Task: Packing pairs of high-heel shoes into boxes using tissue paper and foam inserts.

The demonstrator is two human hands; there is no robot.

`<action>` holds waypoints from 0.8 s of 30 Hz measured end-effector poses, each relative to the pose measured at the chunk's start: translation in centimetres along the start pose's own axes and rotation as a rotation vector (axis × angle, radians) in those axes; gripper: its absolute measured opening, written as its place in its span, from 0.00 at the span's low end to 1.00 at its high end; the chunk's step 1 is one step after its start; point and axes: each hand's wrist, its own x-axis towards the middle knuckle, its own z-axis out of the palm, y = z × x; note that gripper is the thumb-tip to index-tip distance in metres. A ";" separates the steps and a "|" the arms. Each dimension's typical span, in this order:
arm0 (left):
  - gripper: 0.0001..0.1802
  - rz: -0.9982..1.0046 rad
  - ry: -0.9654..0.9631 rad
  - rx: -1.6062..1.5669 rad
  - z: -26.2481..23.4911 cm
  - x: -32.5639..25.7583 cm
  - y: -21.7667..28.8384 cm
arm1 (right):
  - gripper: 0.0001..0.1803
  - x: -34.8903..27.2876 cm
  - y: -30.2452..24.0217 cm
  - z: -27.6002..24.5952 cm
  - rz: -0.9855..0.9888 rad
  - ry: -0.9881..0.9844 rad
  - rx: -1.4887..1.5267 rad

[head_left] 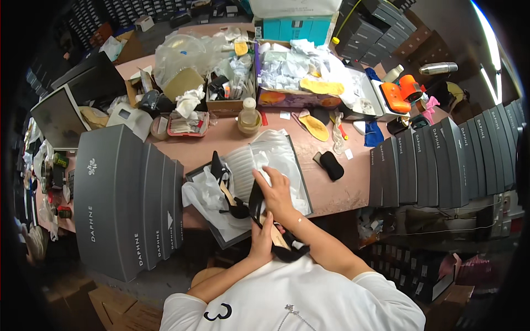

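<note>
My left hand [261, 241] is closed around the middle of a black slingback shoe [280, 238] with a beige insole, held close to my white shirt. My right hand [279, 193] grips the same shoe's front part, the thumb side against the black upper; some of its fingertips show against white paper. Beyond my hands an open grey shoebox [307, 194] is lined with white tissue paper [282, 151]. The matching black heeled shoe [238, 207] lies in it on the left, pointed toe away from me.
Grey shoeboxes stand in rows at left [113, 193] and right [422, 165]. On the pink table [345, 193] are a black sponge-like pad [331, 165], a pump bottle [249, 118] and a yellow insole [314, 127]. Behind stands a carton [292, 100] of crumpled paper.
</note>
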 end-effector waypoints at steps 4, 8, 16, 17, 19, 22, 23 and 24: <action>0.23 -0.139 0.078 -0.056 -0.5 1.5 -0.4 | 0.49 0.1 4.1 -0.6 0.169 -0.613 0.540; 0.28 -0.089 0.140 -0.222 -1.9 4.2 1.2 | 0.40 -0.1 10.3 0.5 0.185 -0.561 0.379; 0.31 -0.106 0.176 -0.168 -1.1 6.5 1.8 | 0.19 -0.5 8.6 -1.3 0.424 -0.395 0.879; 0.31 -0.125 0.146 -0.183 -0.8 7.1 1.5 | 0.18 -0.1 7.6 -2.6 0.421 -0.397 1.032; 0.30 -0.106 0.030 -0.142 1.1 7.0 1.6 | 0.16 0.4 5.9 -3.0 0.171 -0.346 0.746; 0.29 -0.098 -0.011 -0.019 1.0 6.9 1.3 | 0.16 0.0 6.3 -1.7 -0.083 -0.220 0.442; 0.29 -0.094 0.003 0.009 0.9 6.8 1.3 | 0.16 -0.1 6.3 -1.4 -0.128 -0.204 0.397; 0.29 -0.118 -0.027 0.000 0.5 6.7 1.3 | 0.16 -0.5 5.9 -1.5 -0.113 -0.228 0.374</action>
